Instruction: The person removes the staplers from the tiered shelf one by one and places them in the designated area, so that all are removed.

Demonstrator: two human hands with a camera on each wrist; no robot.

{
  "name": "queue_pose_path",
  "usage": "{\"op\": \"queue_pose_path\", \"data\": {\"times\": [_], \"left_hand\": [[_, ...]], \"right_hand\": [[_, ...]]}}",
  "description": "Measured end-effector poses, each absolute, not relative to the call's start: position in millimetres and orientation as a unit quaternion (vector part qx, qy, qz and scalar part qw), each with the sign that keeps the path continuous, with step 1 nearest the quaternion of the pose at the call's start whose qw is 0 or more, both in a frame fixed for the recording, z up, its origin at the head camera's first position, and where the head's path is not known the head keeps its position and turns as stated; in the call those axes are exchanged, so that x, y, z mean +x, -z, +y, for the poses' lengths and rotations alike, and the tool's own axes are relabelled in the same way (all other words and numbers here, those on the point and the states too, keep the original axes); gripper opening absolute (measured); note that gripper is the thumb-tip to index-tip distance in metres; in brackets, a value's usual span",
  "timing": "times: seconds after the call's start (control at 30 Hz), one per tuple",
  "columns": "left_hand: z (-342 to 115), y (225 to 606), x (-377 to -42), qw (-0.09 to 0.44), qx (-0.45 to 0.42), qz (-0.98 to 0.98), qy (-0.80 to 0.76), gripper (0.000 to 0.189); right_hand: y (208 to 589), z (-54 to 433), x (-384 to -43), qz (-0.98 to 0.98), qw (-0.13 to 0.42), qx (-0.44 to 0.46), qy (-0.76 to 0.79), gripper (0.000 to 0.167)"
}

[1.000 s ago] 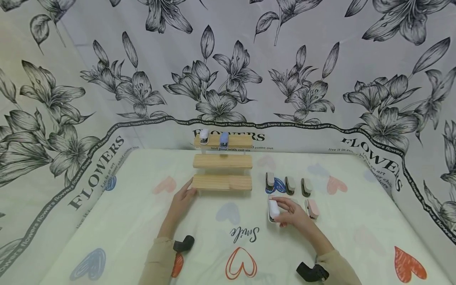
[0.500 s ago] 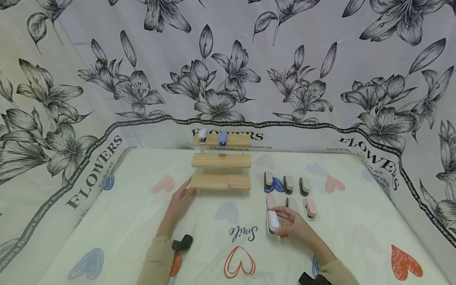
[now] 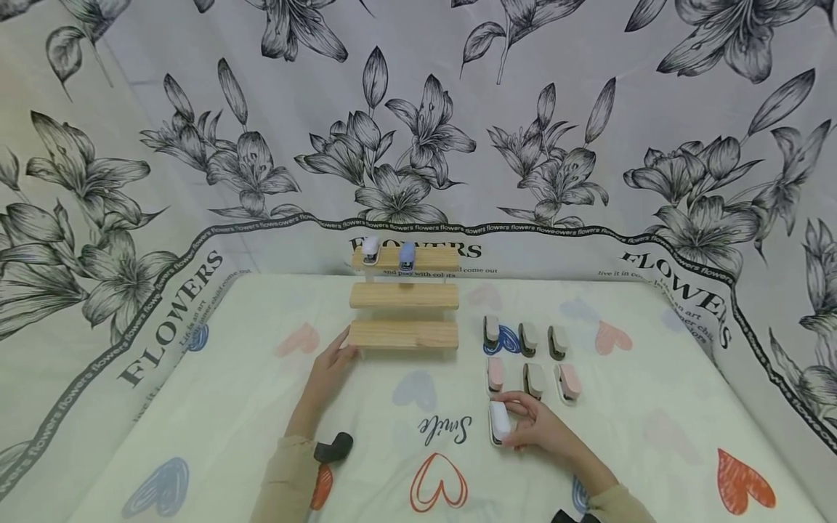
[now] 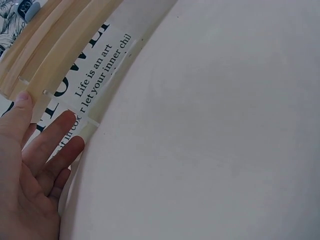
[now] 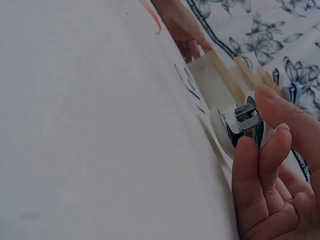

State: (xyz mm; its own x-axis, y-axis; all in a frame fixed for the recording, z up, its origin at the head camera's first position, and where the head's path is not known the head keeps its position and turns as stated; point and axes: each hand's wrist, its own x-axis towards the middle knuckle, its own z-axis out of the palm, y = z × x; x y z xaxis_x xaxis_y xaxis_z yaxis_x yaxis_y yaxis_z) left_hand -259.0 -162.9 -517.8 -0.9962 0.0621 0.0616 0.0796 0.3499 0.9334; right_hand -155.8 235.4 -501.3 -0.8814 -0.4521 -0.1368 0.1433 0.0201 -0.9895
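In the head view my right hand (image 3: 532,425) holds a white mini stapler (image 3: 500,423) between thumb and fingers, low at the tabletop. The right wrist view shows the metal front of this stapler (image 5: 246,120), with the thumb on one side and fingertips on the other. My left hand (image 3: 330,370) grips the left end of the lowest board of a three-tier wooden stand (image 3: 404,334). In the left wrist view the thumb of my left hand (image 4: 35,165) lies on the board's end (image 4: 55,65), while the other fingers spread loosely below; the index finger is partly hidden.
On the stand's top board sit a white stapler (image 3: 370,249) and a blue stapler (image 3: 407,256). Beyond my right hand stand two rows of staplers, including a pink one (image 3: 495,374), a grey one (image 3: 532,380), another pink one (image 3: 569,383) and a grey-topped one (image 3: 491,331).
My right hand has drawn the white stapler toward the person, away from the front row, uncovering the pink and grey staplers behind it. My left hand stays at the stand.
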Motion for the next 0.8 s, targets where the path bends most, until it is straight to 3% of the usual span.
{"op": "queue_pose_path", "data": {"times": [0.8], "left_hand": [[-162.7, 517.7, -258.2, 0.015, -0.033, -0.823, 0.568, 0.057]], "right_hand": [[499.5, 234.4, -155.0, 0.695, 0.223, -0.118, 0.673, 0.067]]}}
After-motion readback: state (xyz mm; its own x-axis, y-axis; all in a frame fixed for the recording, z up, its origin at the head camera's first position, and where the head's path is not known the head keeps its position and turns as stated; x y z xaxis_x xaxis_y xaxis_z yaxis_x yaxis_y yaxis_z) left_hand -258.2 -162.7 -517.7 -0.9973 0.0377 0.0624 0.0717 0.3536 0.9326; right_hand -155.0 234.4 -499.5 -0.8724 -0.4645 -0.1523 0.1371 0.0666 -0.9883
